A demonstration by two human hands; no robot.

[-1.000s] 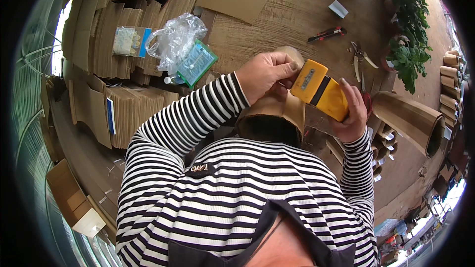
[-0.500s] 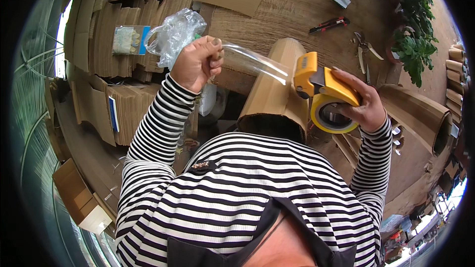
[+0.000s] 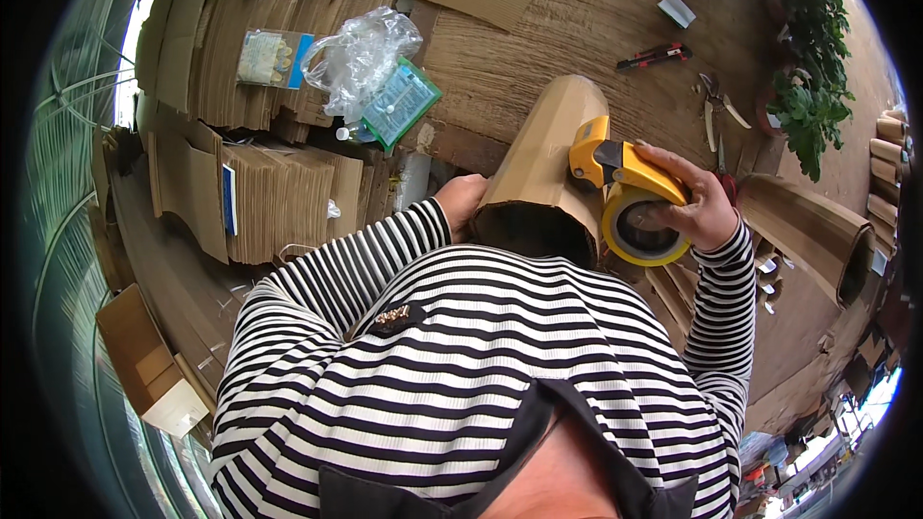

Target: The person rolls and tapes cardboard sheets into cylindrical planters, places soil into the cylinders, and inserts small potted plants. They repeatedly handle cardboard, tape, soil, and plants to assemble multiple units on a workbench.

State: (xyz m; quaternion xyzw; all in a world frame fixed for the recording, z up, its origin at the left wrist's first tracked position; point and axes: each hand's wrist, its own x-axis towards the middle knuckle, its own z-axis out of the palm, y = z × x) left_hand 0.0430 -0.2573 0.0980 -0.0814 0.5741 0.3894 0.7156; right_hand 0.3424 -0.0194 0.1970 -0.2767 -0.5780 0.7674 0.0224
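Right fingers [image 3: 681, 164] clasp a yellow tape dispenser [image 3: 646, 173] at a faceted brown tube [image 3: 548, 149]; left hand [image 3: 462, 203] half-hidden, grip unclear.

Gap left of tube [image 3: 543, 159]; green packet [image 3: 399, 108] beyond

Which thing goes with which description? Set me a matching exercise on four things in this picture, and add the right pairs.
Things:
1. Tape dispenser
2. Utility knife
3. Left hand
4. Plastic bag

Descriptions:
A. Clear and crumpled
B. At the left side of the cardboard tube
C. Yellow, held in the right hand
D. Red and black, lying on the wooden surface

Right pairs: 1-C, 2-D, 3-B, 4-A
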